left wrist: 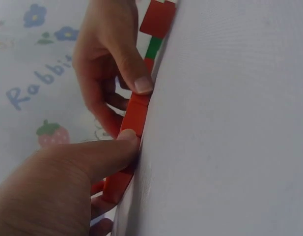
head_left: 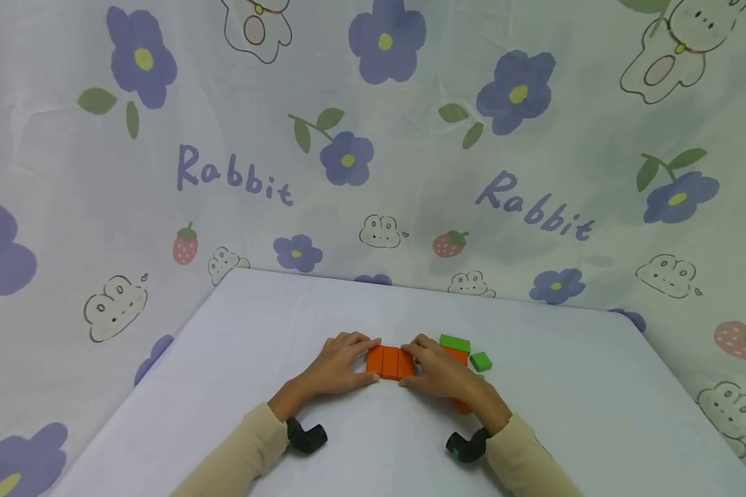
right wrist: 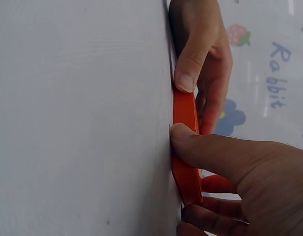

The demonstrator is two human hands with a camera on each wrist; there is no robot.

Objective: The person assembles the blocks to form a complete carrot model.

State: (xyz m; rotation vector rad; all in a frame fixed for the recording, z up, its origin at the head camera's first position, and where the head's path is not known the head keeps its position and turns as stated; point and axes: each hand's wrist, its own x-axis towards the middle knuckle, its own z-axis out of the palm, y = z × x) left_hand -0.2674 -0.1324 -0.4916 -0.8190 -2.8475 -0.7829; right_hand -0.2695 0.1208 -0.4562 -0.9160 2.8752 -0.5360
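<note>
Three orange blocks [head_left: 390,363] lie flat on the white table, side by side in a short row. At the row's left end, my left hand [head_left: 337,362] pinches the outer orange block, thumb along the near edge and fingers at the far edge. My right hand [head_left: 441,369] grips the right end of the row in the same way. In the left wrist view, both thumbs press the near side of the orange row [left wrist: 135,118]. The right wrist view also has the row [right wrist: 185,110] between the two hands; the fingertips behind it are partly hidden.
Right of the row are a long green block [head_left: 455,343], an orange block [head_left: 456,356] against it and a small green block [head_left: 481,362]. Another orange block [head_left: 463,407] shows partly beneath my right wrist. A patterned cloth [head_left: 410,193] hangs behind the table.
</note>
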